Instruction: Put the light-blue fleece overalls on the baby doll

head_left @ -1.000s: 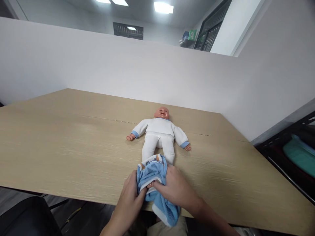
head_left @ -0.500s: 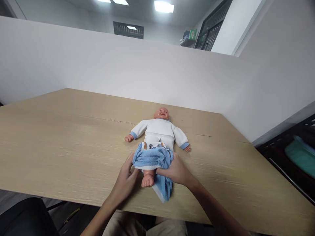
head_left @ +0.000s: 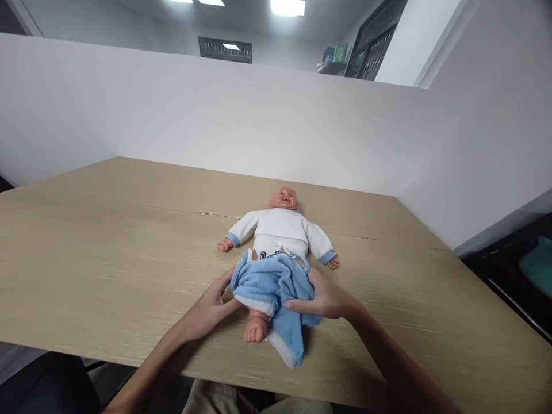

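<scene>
A baby doll (head_left: pixel 281 225) in a white top with blue cuffs lies on its back on the wooden table (head_left: pixel 107 241), head away from me. Light blue fleece trousers (head_left: pixel 272 284) are bunched over its legs, and one bare foot (head_left: pixel 255 329) sticks out of the near end. My left hand (head_left: pixel 212 305) grips the left side of the trousers. My right hand (head_left: pixel 322 294) grips their right side, fingers curled into the cloth. A loose trouser leg (head_left: pixel 288 344) trails toward the table's near edge.
A white partition wall (head_left: pixel 172 115) stands behind the table and along its right. A dark shelf with something teal (head_left: pixel 535 267) sits at the far right. The table's near edge (head_left: pixel 129 368) runs just in front of me.
The blue trousers went from the doll's feet up over its legs toward the waist. Both hands moved away from me with them, and a bare foot has come out of the near end.
</scene>
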Motion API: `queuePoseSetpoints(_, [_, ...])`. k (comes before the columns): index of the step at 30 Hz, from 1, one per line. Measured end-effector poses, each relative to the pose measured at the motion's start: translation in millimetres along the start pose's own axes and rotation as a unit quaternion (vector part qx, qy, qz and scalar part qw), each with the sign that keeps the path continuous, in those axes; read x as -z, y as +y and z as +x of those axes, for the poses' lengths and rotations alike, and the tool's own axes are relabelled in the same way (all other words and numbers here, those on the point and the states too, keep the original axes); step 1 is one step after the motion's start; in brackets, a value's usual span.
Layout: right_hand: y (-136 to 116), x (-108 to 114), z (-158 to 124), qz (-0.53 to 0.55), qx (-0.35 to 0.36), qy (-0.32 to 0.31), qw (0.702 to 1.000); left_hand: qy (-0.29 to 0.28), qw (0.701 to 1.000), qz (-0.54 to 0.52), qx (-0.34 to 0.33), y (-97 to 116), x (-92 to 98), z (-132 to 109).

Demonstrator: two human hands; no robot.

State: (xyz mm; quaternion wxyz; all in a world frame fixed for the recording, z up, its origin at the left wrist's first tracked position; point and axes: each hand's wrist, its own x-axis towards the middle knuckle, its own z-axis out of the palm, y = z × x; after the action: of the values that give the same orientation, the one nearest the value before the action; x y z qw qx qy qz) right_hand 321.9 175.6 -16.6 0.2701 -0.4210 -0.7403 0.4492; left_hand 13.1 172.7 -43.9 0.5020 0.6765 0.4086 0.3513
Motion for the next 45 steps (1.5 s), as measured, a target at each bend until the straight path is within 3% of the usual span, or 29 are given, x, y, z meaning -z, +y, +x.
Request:
queuePoseSetpoints(3, [13.5,1.0,-1.8,0.1,-0.002,-0.01,0.995,-0.068,0.997,0.03,0.02,8.4,10.2,-4.9])
queuePoseSetpoints(7, [35.0,-4.7,0.9,0.264,0.001,0.014,0.964,-0.12,0.991,0.05,0.03,13.7,23.2,-1.3])
queuePoseSetpoints(9, [41.6,-5.6,1.2,0.306,-0.009,0.033,0.951,-0.102,0.993,0.064,0.021,15.0,26.7,7.6])
queuePoseSetpoints(12, [43.4,-3.7,-0.7,0.347,-0.025,0.041,0.936,-0.021,0.992,0.127,-0.017,23.4,25.9,27.3])
queuePoseSetpoints(14, [41.2,-2.7,-2.4,0.367,-0.038,0.048,0.928,-0.011,0.981,0.188,-0.053,36.1,22.0,42.4])
queuePoseSetpoints(20, [35.8,-7.2,-0.7,0.374,-0.029,0.114,0.92,-0.235,0.924,0.272,-0.133,82.4,9.4,93.2])
queuePoseSetpoints(22, [35.7,-6.4,-0.3,0.367,-0.022,0.116,0.923,-0.318,0.914,0.227,-0.11,88.0,7.2,111.8])
queuePoseSetpoints(25, [36.9,1.0,-4.3,0.341,-0.042,0.038,0.938,-0.421,0.901,0.093,-0.043,86.7,3.0,135.7])
queuePoseSetpoints(28, [39.1,10.5,-11.8,0.311,-0.069,-0.062,0.946,-0.458,0.889,-0.006,-0.029,82.1,-3.2,150.8])
queuePoseSetpoints(30, [41.1,13.7,-15.4,0.308,-0.072,-0.08,0.945,-0.461,0.887,-0.016,-0.034,78.9,-7.2,157.1])
queuePoseSetpoints(33, [45.0,12.5,-16.1,0.339,-0.069,-0.007,0.938,-0.469,0.882,0.016,-0.049,73.0,-11.3,164.8])
queuePoseSetpoints(35, [46.9,10.2,-14.2,0.377,-0.084,0.072,0.92,-0.494,0.868,0.037,-0.04,69.0,-13.0,169.3])
queuePoseSetpoints(37, [46.9,9.6,-12.2,0.398,-0.098,0.112,0.905,-0.522,0.85,0.056,-0.025,66.8,-14.3,172.7])
queuePoseSetpoints(40, [43.5,14.1,-12.9,0.373,-0.102,0.055,0.921,-0.546,0.835,0.066,-0.034,67.6,-16.3,174.7])
queuePoseSetpoints(43, [39.2,22.0,-19.5,0.294,-0.12,-0.076,0.945,-0.553,0.831,0.028,-0.059,69.6,-18.9,174.6])
queuePoseSetpoints(45, [38.8,25.4,-24.6,0.259,-0.13,-0.142,0.946,-0.566,0.822,0.011,-0.064,69.0,-20.7,174.4])
